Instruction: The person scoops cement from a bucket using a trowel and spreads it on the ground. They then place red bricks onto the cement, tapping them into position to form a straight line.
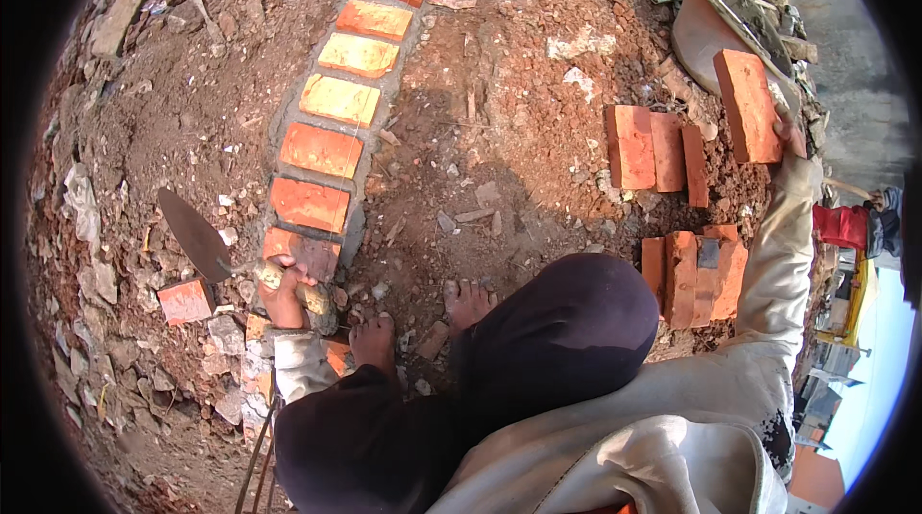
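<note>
My left hand (282,301) grips the handle of a pointed trowel (195,235), its blade reaching out to the left over the rubble. Close by that hand is the near end of a row of orange bricks (309,205) bedded crosswise in grey mortar (352,226). Far out to the right, my right hand (791,134) is closed on an orange brick (746,106), held raised on edge. Just left of it stand several loose bricks (631,146) in a group. A second group of bricks (680,274) lies nearer, beside my knee.
A mortar-stained pan (706,34) sits at the far right. A lone brick (186,303) lies left of the row among stones. A thin string (357,134) runs along the bricks. My bare feet (373,341) rest on soil. Another person's red clothing (838,226) shows at the right rim.
</note>
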Demonstrator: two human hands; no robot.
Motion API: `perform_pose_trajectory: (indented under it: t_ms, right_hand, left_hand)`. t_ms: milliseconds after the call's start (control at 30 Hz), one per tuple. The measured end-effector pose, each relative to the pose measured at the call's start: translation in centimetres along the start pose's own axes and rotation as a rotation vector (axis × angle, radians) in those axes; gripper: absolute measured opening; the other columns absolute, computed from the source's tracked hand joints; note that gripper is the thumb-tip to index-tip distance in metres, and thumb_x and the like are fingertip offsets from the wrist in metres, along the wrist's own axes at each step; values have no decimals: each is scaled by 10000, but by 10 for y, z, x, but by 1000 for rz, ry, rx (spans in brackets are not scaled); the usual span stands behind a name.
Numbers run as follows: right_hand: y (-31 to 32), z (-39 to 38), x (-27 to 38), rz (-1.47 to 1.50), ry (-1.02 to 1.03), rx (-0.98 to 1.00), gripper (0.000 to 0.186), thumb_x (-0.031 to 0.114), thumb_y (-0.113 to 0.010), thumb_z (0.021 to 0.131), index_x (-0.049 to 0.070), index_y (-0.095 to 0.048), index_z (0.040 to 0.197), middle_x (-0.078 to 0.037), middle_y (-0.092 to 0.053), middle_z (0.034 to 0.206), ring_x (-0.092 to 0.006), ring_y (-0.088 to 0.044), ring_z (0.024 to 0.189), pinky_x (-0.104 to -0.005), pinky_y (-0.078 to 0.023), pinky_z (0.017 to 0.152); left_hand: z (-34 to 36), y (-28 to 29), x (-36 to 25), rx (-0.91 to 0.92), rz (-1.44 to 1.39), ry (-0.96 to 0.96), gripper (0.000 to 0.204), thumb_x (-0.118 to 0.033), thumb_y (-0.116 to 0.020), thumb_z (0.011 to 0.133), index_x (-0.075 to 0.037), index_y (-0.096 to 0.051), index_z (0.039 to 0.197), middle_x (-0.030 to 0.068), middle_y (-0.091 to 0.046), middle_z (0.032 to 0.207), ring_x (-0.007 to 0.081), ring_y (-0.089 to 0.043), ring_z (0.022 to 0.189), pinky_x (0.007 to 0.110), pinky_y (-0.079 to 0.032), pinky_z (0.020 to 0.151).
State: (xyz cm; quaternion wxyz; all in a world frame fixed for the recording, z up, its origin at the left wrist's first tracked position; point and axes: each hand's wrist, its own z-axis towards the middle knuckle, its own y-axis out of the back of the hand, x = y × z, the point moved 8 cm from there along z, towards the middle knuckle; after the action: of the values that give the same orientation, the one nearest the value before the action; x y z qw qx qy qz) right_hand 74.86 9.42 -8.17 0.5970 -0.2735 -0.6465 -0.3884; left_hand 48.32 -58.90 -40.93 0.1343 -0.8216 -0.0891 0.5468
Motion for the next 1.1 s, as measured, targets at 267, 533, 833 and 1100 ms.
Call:
perform_pose_trajectory:
  t_ms: [267,533,833,1100]
  right_hand:
    - [-342,-102,-66,537,-448,1275,1097,660,-673,722,14,-153,1439,-184,-408,1178,-270,-577,726,-396,-582,586]
    - [-570,-281,-152,522,-709,1408,878,593,-591,797,-67,-375,1333,-236,-579,1141,-290,-632,925,-395,-546,737]
    - [-654,-386,-246,-886,324,1494,1035,544,-745,637,-67,-324,1358,-265,-525,1255,-379,-542,1143,-418,-440,966]
    - [-667,-414,-274,-1007,527,1550,1000,535,-645,762,247,-48,1510,-377,-412,1249,-507,-551,1036,-498,-472,886]
  left_hand:
    - [-9,45,13,-380,217,96,107,-29,-622,739,-2,-624,842,70,-628,692,155,-587,534,285,-468,494]
    - [-100,107,47,-517,619,67,129,-79,-589,749,14,-667,794,46,-649,639,132,-606,575,273,-498,564]
    - [-116,117,61,-703,319,112,202,-95,-657,691,28,-667,850,94,-691,759,167,-644,683,298,-520,667]
    - [-113,116,42,-739,580,51,115,-107,-632,747,1,-651,782,53,-639,639,127,-596,583,292,-490,562]
